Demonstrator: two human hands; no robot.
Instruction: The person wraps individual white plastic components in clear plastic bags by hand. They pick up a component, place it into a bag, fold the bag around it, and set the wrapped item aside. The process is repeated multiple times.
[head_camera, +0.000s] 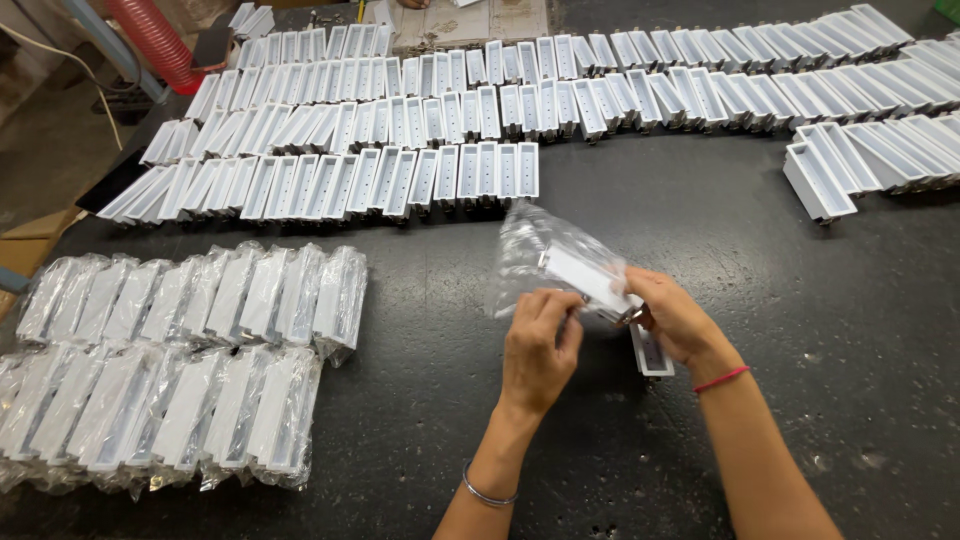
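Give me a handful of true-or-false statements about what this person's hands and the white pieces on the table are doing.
1. Both hands hold a white rectangular housing partly inside a clear plastic bag. True.
2. The left hand rests flat on the table. False: it grips the bag's edge.
3. Bagged housings lie in two rows at the left. True.
4. The unbagged housings are black. False: they are white.
5. The right hand wears a glove. False: it is bare.

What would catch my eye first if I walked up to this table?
Probably the long rows of open white housings lined up across the far side of the black table. Next, the bagged housings stacked at the near left. In the middle, the left hand and right hand hold one white housing inside a clear plastic bag.
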